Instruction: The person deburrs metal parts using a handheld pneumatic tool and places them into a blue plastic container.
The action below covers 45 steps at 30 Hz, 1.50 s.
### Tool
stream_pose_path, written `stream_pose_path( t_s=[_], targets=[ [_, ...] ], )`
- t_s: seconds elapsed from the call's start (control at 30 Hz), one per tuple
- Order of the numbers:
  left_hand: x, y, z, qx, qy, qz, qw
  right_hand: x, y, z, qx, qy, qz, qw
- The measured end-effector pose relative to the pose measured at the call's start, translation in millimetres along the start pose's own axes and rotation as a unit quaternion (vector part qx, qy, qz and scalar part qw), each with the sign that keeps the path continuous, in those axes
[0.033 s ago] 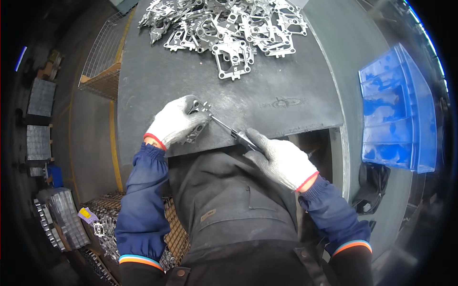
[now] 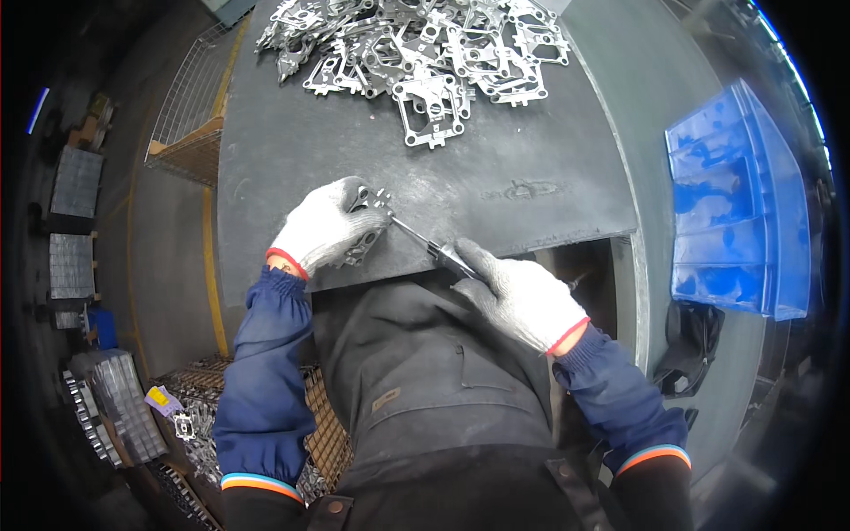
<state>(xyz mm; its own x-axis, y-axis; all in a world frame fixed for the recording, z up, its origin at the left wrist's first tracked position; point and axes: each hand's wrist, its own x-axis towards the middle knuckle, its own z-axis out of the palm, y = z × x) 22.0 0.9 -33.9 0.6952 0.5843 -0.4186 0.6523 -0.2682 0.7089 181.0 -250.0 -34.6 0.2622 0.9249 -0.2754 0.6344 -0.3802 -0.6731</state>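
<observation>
My left hand (image 2: 320, 221), in a white glove with grey fingertips, grips a metal bracket (image 2: 373, 202) on edge near the table's front edge. Its fingers cover much of the part. My right hand (image 2: 524, 296), gloved alike, is closed round the dark handle of a thin-shafted hand tool (image 2: 414, 233). The shaft slants up and left, and its tip meets or nearly meets the bracket's right side; the exact contact is too small to tell. Further back on the dark table (image 2: 522, 150) lies a heap of silver metal brackets (image 2: 390, 49), with one bracket (image 2: 432, 111) at its near edge.
At the right stands a blue plastic bin (image 2: 739, 203). To the left are a wire cage (image 2: 188, 106) and stacked grey parts (image 2: 119, 407). Below my left arm, a mesh basket (image 2: 328, 416) holds many metal pieces. The table's front edge has a recess at my body.
</observation>
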Motion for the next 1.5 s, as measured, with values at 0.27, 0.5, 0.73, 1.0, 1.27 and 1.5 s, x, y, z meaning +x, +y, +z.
stream_pose_path(
  t_s=[0.27, 0.5, 0.73, 1.0, 1.27, 1.5],
  targets=[
    [-6, 14, -2, -0.038, -0.016, -0.062, 0.997, -2, 0, 2, 0.109, 0.001, 0.004, 0.994],
    [-7, 17, -1, -0.008, -0.011, -0.071, 0.997, -4, -10, 1, 0.034, -0.004, 0.028, 0.999],
    [-3, 9, 0, -0.012, -0.009, -0.056, 0.998, -5, -12, 13, 0.113, -0.024, 0.089, 0.989],
    [-33, 5, 3, 0.036, 0.111, 0.014, 0.993, -29, 8, 11, 0.157, 0.038, 0.024, 0.987],
    [-52, -29, 19, -0.131, 0.163, 0.01, 0.978, -38, 18, 3, 0.204, 0.063, 0.052, 0.975],
    [-24, 26, -46, 0.227, -0.111, -0.012, 0.968, -31, -2, -17, 0.118, 0.017, 0.017, 0.993]
  ],
)
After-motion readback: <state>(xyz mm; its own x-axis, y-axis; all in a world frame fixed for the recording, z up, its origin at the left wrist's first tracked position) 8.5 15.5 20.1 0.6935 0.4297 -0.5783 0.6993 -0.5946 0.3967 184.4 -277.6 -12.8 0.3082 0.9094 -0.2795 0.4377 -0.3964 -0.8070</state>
